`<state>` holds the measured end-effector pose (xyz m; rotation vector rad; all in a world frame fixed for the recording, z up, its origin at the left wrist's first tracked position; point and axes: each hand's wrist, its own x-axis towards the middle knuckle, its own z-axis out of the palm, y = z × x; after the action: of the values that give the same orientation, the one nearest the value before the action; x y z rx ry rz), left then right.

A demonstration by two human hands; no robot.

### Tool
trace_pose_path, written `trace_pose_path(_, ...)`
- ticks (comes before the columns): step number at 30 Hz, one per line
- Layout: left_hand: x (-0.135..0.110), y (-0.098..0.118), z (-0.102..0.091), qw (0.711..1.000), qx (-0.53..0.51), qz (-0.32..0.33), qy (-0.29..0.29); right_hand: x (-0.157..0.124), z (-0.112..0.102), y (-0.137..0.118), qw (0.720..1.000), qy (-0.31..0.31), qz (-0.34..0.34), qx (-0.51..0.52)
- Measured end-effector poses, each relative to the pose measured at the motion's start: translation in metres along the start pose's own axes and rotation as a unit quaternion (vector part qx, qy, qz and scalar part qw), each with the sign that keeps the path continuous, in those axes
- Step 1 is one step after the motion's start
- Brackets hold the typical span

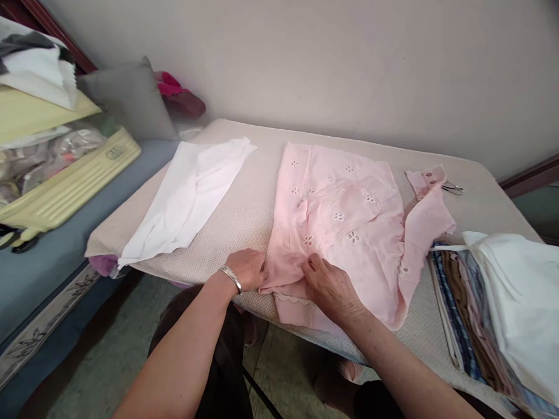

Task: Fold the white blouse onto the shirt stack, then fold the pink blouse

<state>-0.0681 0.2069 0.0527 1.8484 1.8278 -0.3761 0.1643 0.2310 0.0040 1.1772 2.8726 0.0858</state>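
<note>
Forward: pink cloth [362, 267] on the covered table [244, 198], long axis running away from both hands | left hand [246, 269] pinching near-left corner | right hand [332, 290] gripping near-edge fold | neither nearer

Wall [305, 70]: pale, plain, facing you
Floor [109, 372]: greyish green, below you
Table [244, 203]: beige-covered, before you
Blue furniture [152, 160]: your left, bearing a grey cushion [126, 99]
</note>
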Motion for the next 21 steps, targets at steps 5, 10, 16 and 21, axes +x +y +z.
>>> trace_pose_path(5,0.0,0.008,0.003,0.999,0.0,-0.005,0.043,-0.001,-0.006,0.0,1.0,-0.005,0.0,0.022)
trace_pose_path(10,0.028,0.034,0.007,0.963,-0.039,0.047,0.263,-0.002,-0.006,0.001,1.0,-0.008,-0.011,0.024)
trace_pose_path(16,0.061,0.035,0.039,0.97,0.001,0.03,0.243,-0.002,0.0,0.004,0.999,0.005,-0.005,0.036)
trace_pose_path(21,0.072,0.036,0.032,0.955,0.011,0.032,0.294,-0.004,-0.001,0.005,0.998,0.012,0.0,0.059)
